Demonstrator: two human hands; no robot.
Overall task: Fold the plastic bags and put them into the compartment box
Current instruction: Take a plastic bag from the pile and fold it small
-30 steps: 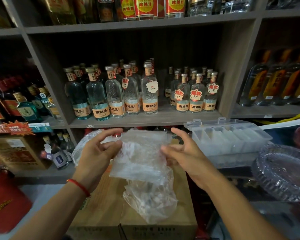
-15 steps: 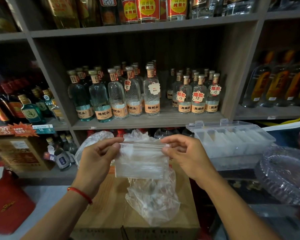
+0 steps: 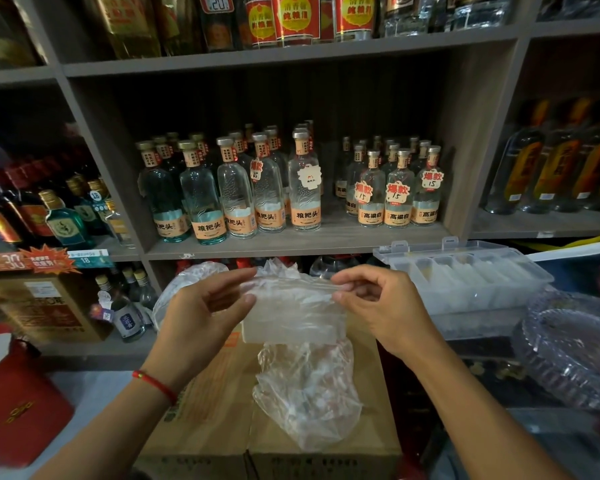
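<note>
A clear plastic bag [image 3: 291, 313], folded into a flat rectangle, is held up in front of me above a cardboard carton. My left hand [image 3: 205, 313] pinches its left edge between thumb and fingers. My right hand [image 3: 378, 306] pinches its right top edge. A loose crumpled plastic bag [image 3: 305, 396] lies on the carton below the folded one, and another crumpled bag [image 3: 184, 285] shows behind my left hand. The clear compartment box [image 3: 465, 275] stands open to the right, with folded bags in its slots.
The cardboard carton [image 3: 215, 410] sits under my hands. Shelves behind hold many glass bottles [image 3: 267, 188]. A clear glass dish [image 3: 575, 344] lies at the right edge. A red bag [image 3: 14, 403] is at the lower left.
The bag was folded down from a loose sheet into a compact rectangle, and both hands now pinch its upper corners. The view has shifted slightly.
</note>
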